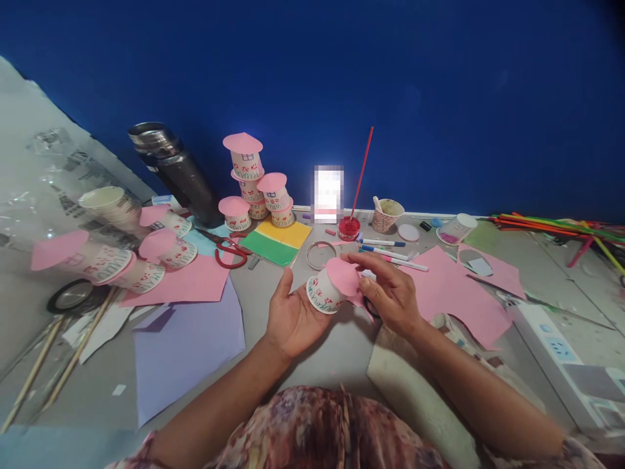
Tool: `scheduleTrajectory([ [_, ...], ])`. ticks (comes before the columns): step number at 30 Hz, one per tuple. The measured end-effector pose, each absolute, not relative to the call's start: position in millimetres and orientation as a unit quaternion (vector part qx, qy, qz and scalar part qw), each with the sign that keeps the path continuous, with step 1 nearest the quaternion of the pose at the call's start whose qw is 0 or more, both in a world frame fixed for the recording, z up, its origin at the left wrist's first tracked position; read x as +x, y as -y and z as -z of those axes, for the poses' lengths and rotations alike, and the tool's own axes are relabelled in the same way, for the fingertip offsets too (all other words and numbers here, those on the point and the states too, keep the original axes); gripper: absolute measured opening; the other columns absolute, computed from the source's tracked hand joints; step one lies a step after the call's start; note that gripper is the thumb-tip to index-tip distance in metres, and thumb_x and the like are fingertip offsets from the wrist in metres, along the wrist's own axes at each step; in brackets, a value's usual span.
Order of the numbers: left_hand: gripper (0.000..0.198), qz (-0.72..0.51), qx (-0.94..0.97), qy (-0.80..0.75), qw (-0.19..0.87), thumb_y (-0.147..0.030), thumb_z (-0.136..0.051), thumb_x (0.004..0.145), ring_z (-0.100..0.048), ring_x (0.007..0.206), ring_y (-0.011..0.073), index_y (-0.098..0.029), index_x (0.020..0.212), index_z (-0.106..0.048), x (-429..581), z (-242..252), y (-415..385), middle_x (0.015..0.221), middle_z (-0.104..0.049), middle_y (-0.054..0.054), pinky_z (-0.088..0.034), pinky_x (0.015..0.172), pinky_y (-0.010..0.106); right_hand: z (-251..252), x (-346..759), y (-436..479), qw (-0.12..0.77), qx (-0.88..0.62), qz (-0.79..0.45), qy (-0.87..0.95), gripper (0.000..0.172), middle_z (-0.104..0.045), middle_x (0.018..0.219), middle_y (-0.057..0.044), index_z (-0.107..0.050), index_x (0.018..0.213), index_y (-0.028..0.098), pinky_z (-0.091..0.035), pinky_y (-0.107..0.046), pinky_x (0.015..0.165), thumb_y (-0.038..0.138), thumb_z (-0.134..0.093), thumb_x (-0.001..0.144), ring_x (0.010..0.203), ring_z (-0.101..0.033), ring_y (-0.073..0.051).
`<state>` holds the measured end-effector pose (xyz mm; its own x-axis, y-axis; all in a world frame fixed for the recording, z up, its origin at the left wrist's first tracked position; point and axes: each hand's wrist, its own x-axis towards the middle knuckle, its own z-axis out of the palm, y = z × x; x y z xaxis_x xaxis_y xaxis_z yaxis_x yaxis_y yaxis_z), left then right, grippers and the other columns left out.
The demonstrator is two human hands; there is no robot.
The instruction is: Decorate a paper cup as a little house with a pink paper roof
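A white paper cup [323, 291] decorated with red flowers and green grass marks lies tilted across my left hand [299, 317]. That palm faces up, thumb standing apart, fingers under the cup. On the cup's closed end sits a pink paper cone [343, 276] like a roof. My right hand [390, 292] comes from the right with bent fingers, its index finger and thumb at the cone's edge. Whether the cone is fixed to the cup, I cannot tell. Just behind the cup, a roll of tape [321, 255] lies on the table.
Similar roofed cups [247, 163] stand stacked by the blue wall; others lie at left near a black flask [180, 172]. Red-handled scissors [232, 256], a jar of red paint [348, 228] with a stick in it, markers [390, 253], pink paper [454, 293] and a power strip [556, 348] surround the hands.
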<state>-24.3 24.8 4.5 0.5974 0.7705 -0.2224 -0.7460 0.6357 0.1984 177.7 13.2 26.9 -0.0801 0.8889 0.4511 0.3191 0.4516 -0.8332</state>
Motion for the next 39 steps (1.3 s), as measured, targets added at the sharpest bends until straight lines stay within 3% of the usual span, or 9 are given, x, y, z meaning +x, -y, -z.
scheduleTrajectory([
  [5,0.079,-0.426,0.024,-0.136,0.894,-0.065,-0.033,0.107,-0.073,0.121,0.0271,-0.006,0.159,-0.045,-25,-9,-25,0.131,-0.077,0.018,-0.046,0.112,0.040,-22,177,-16,0.510,-0.445,-0.254,0.691,0.035,-0.078,0.129,-0.007,-0.075,0.133,0.033,-0.057,-0.047,0.102,0.042,-0.067,0.100,0.118,-0.069,-0.029],
  [20,0.073,-0.461,0.035,-0.160,0.872,-0.059,-0.040,0.108,-0.071,0.125,0.0296,-0.005,0.158,-0.045,-23,-10,-23,0.136,-0.075,0.020,-0.049,0.111,0.044,-5,181,-26,0.512,-0.487,-0.355,0.612,0.039,-0.078,0.132,-0.007,-0.079,0.126,0.032,-0.057,-0.048,0.106,0.053,-0.072,0.095,0.123,-0.071,-0.031],
  [26,0.071,-0.460,0.041,-0.183,0.868,-0.057,-0.042,0.108,-0.073,0.121,0.0302,0.000,0.148,-0.054,-18,-10,-20,0.133,-0.075,0.023,-0.049,0.111,0.044,-11,186,-27,0.536,-0.478,-0.271,0.641,0.034,-0.077,0.136,-0.005,-0.078,0.129,0.034,-0.052,-0.050,0.111,0.046,-0.069,0.098,0.128,-0.069,-0.030],
  [30,0.068,-0.461,0.065,-0.185,0.865,-0.056,-0.043,0.109,-0.070,0.127,0.0313,0.000,0.143,-0.059,-16,-8,-18,0.134,-0.074,0.024,-0.049,0.113,0.043,-10,181,-28,0.547,-0.449,-0.217,0.672,0.023,-0.079,0.132,-0.007,-0.083,0.116,0.034,-0.050,-0.053,0.113,0.040,-0.072,0.097,0.128,-0.068,-0.030],
  [34,0.067,-0.465,0.085,-0.182,0.862,-0.055,-0.044,0.108,-0.068,0.130,0.0348,-0.001,0.147,-0.056,-15,-9,-18,0.136,-0.073,0.024,-0.049,0.114,0.048,-6,177,-30,0.549,-0.426,-0.174,0.698,0.017,-0.079,0.131,-0.007,-0.085,0.108,0.034,-0.053,-0.052,0.108,0.035,-0.071,0.098,0.125,-0.070,-0.029],
  [39,0.074,-0.456,0.036,-0.186,0.870,-0.056,-0.042,0.108,-0.076,0.114,0.0323,0.001,0.156,-0.044,-17,-9,-23,0.127,-0.077,0.024,-0.055,0.104,0.045,-5,183,-31,0.559,-0.423,-0.168,0.693,0.023,-0.078,0.133,-0.008,-0.082,0.119,0.033,-0.051,-0.052,0.111,0.035,-0.073,0.097,0.127,-0.069,-0.029],
])
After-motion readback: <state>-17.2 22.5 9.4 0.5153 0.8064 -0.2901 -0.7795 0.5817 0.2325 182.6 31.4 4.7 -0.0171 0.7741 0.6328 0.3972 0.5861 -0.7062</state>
